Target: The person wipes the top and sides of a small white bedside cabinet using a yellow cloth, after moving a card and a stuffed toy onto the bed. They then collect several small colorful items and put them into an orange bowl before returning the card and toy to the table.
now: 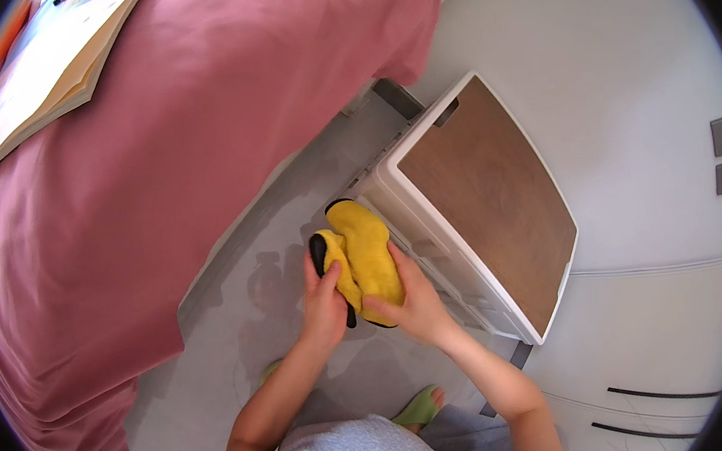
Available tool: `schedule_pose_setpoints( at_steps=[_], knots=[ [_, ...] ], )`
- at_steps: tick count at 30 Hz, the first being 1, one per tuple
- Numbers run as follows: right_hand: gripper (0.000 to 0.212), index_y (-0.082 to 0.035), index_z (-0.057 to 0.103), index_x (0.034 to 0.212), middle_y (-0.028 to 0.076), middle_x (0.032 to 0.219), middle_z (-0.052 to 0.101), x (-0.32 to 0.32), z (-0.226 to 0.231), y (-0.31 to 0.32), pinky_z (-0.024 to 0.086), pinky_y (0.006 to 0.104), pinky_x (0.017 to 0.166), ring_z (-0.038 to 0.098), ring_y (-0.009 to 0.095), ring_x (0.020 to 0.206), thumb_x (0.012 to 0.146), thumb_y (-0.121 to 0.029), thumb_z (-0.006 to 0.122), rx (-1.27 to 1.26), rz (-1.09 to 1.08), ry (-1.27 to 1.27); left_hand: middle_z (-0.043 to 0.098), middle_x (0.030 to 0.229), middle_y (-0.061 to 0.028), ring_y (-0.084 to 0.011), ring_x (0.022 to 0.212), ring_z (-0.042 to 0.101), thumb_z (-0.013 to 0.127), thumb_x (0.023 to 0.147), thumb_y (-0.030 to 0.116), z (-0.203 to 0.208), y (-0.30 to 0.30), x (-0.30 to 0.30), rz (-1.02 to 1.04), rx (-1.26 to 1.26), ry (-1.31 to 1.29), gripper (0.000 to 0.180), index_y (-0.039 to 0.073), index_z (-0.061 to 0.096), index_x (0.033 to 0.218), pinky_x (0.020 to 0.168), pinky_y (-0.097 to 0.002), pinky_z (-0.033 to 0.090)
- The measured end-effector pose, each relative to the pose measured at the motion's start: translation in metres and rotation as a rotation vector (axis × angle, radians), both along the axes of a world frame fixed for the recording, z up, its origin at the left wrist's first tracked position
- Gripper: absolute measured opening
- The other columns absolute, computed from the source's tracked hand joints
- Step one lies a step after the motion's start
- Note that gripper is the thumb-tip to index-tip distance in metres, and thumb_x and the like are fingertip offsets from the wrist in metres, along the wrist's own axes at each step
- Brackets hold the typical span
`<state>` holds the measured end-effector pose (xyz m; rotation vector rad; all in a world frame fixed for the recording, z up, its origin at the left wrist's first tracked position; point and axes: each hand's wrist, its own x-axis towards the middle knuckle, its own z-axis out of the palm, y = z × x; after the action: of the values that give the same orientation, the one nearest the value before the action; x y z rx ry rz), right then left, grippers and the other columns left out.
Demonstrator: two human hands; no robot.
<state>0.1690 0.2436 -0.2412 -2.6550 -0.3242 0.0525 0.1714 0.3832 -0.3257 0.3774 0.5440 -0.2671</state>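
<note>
In the middle of the head view, two soft, fuzzy yellow pieces with black ends are pressed side by side in front of me; their exact kind is unclear. My left hand (323,304) is closed on the smaller left piece (335,258), its thumb lying across the yellow. On the larger right piece (366,242), the fingers of my right hand (417,302) wrap the outer side, with the thumb over its lower part. Both pieces are held up above the grey floor (232,323).
A white storage box (428,211) with a brown top (492,197) stands close to my right hand. To the left is a bed with a pink cover (172,130), an open book (65,79) on it. A green slipper (416,408) is on my foot. White wall (626,116) lies beyond.
</note>
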Motion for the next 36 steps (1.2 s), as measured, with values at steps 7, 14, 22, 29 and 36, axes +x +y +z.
schedule_pose_setpoints(
  at_steps=[7,14,22,29,36],
  knots=[
    [0.046,0.001,0.054,0.128,0.007,0.115,0.066,-0.005,0.015,-0.012,0.051,0.0299,0.092,0.063,0.015,0.106,0.088,-0.011,0.075,0.735,-0.596,0.811,0.037,0.152,-0.0135,-0.0267,0.14,0.038,0.064,0.093,0.012,-0.058,0.049,-0.009,-0.324,1.021,-0.383,0.078,0.011,0.021,0.157,0.115,-0.0382,0.031],
    [0.042,-0.001,0.06,0.124,0.011,0.111,0.062,-0.011,0.044,0.014,0.048,0.0321,0.091,0.061,0.021,0.103,0.085,-0.008,0.075,0.352,-0.16,0.346,0.024,0.16,-0.0161,-0.0274,0.148,0.023,0.073,0.09,0.025,0.009,0.034,-0.015,-0.56,0.189,-0.404,0.094,0.01,0.011,0.16,0.12,-0.0399,0.021],
    [0.042,-0.002,0.062,0.126,0.016,0.12,0.059,0.005,0.062,0.013,0.046,0.0343,0.095,0.058,0.033,0.113,0.085,0.001,0.068,0.273,-0.043,0.212,0.029,0.155,-0.0134,-0.0233,0.14,0.036,0.071,0.09,0.011,0.01,0.014,-0.014,-0.401,0.274,-0.639,0.091,0.006,0.01,0.158,0.114,-0.0368,0.033],
    [0.037,-0.005,0.063,0.127,0.014,0.133,0.058,0.035,0.108,-0.038,0.045,0.04,0.103,0.055,0.031,0.123,0.091,-0.008,0.062,0.059,-0.144,-0.184,0.054,0.132,-0.0139,-0.0215,0.124,0.051,0.069,0.089,0.007,0.021,-0.021,0.049,0.031,0.581,-0.406,0.063,0.002,0.038,0.143,0.103,-0.0348,0.044],
    [0.037,-0.007,0.061,0.13,0.012,0.137,0.054,0.004,0.091,-0.097,0.039,0.0406,0.107,0.047,0.03,0.13,0.094,-0.013,0.062,-0.137,-0.287,-0.148,0.055,0.133,-0.0204,-0.0378,0.126,0.051,0.072,0.081,0.011,-0.023,-0.098,-0.017,-0.493,0.911,-0.725,0.064,0.004,0.045,0.138,0.104,-0.0411,0.042]
  ],
)
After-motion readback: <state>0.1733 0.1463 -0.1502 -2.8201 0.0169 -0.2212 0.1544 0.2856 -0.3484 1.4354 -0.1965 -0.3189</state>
